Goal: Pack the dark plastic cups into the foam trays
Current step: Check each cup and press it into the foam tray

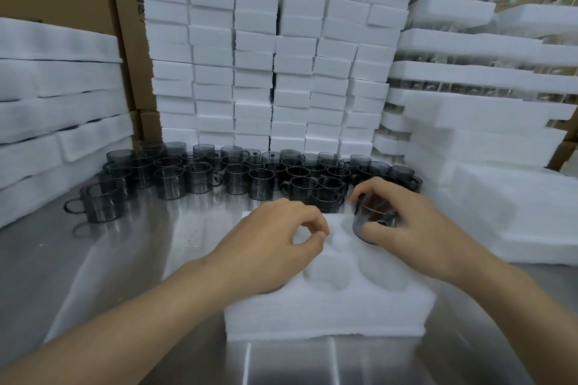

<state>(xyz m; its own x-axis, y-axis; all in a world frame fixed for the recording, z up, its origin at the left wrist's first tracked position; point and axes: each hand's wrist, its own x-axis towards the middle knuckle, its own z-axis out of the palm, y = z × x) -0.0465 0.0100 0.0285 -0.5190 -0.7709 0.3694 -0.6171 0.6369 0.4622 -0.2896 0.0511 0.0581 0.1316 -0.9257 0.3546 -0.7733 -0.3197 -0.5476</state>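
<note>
Bright, even overhead light here, and the steel table throws back pale streaks of glare at 6 and 8 o'clock. White foam stacks at 12 o'clock nearly wash out with only soft shadows; the dark cup near centre looks slightly soft, and wide-angle bowing smears the edges at 3 and 9 o'clock.

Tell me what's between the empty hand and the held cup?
Just bare foam tray with an empty hollow lies between left hand and cup, head view.
</note>
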